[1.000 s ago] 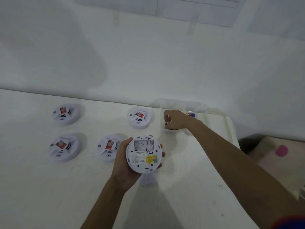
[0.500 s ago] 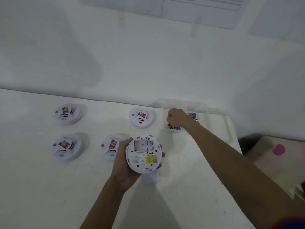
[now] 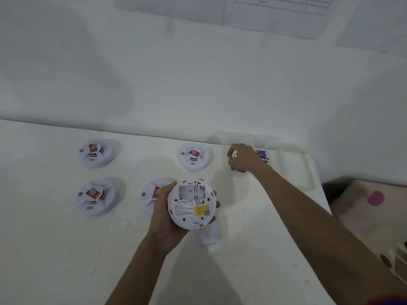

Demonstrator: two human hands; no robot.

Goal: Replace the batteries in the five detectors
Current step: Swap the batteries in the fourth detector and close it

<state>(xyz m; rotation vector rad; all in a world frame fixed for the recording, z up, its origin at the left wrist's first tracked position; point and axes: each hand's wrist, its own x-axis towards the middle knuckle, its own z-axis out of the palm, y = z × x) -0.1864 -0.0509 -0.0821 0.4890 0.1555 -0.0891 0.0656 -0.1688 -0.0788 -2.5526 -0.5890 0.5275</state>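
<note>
Left hand [image 3: 164,216] grips detector [image 3: 191,203]; right hand [image 3: 244,158] pinches battery [image 3: 234,154] in box [image 3: 280,155].

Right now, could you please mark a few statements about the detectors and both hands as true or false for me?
1. The left hand holds a detector with its back facing up. True.
2. Its battery bay is full. False: the battery bay is empty.
3. Four other detectors lie on the table. True.
4. The right hand rests flat on the table. False: it pinches a battery inside the clear container.
5. A loose white cover lies on the table near the held detector. True.
</note>
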